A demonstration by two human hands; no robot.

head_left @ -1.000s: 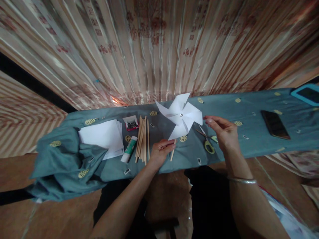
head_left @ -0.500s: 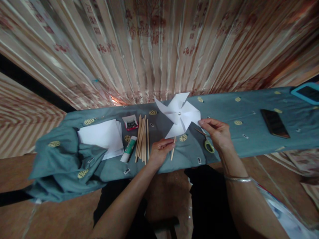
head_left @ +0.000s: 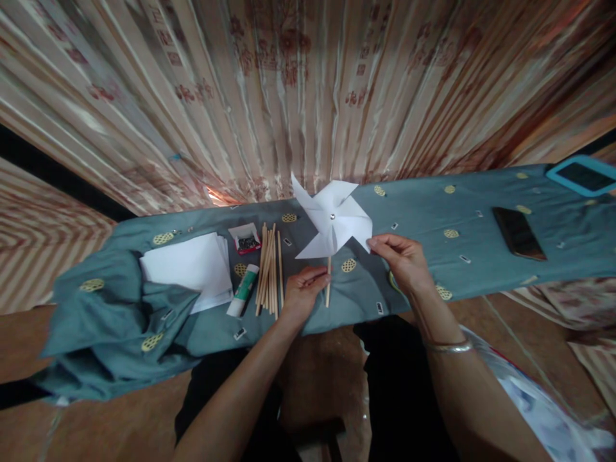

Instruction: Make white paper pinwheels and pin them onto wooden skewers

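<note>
A white paper pinwheel with a shiny pin at its centre stands over the cloth on a thin wooden stick. My left hand pinches that stick just below the blades. With thumb and fingertips, my right hand holds the tip of the pinwheel's lower right blade. Scissors lie under my right hand, with only a bit of the yellow-green handle showing.
On the grey-green cloth left of my hands lie a bundle of wooden sticks, a glue stick, a small box of pins and white paper sheets. A dark phone and a blue-framed tablet lie rightward.
The pinwheel's blades have turned slightly, and my right hand has moved along with a blade tip, now covering most of the scissors. My left hand still grips the stick. The whole view has shifted slightly.
</note>
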